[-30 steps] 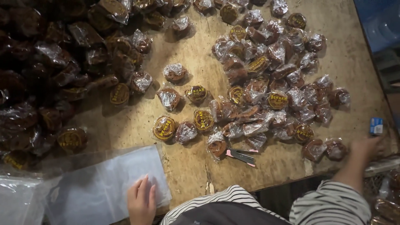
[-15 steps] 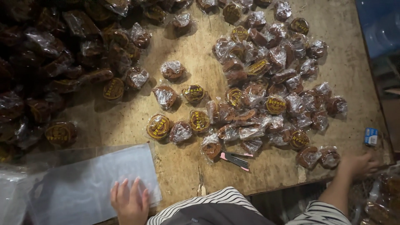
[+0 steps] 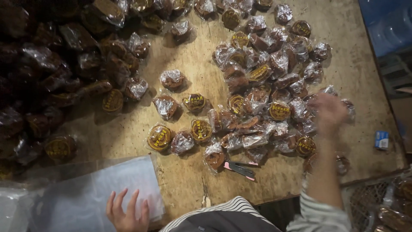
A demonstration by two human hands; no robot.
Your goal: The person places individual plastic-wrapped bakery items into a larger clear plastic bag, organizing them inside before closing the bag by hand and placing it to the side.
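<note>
Along the near edge of the wooden table (image 3: 189,180) we have the most bare board: a strip runs from the clear bags (image 3: 98,193) at lower left, past the pink stapler (image 3: 240,169), out to the near right corner. There a small blue box (image 3: 381,139) sits alone, just inside the right edge. Another bare band cuts diagonally up the middle, between the dark heap (image 3: 51,73) on the left and the lighter pile (image 3: 270,86) on the right. A few loose wrapped cakes (image 3: 171,79) dot that gap.

Our left hand (image 3: 127,210) lies flat on the bags at the near edge, fingers spread wide, holding nothing. It is well apart from every cake; the nearest one, a round labelled cake (image 3: 159,137), sits up-table from it with bare wood between.

Our right hand (image 3: 328,112) reaches in over the right fringe of the pile, the striped sleeve (image 3: 319,217) crossing the near edge. It is blurred, so we cannot tell whether the fingers are closed on anything. Wrapped cakes lie directly under and around it, touching or just beside. The stapler rests near that forearm, to its left, at the foot of the pile.
</note>
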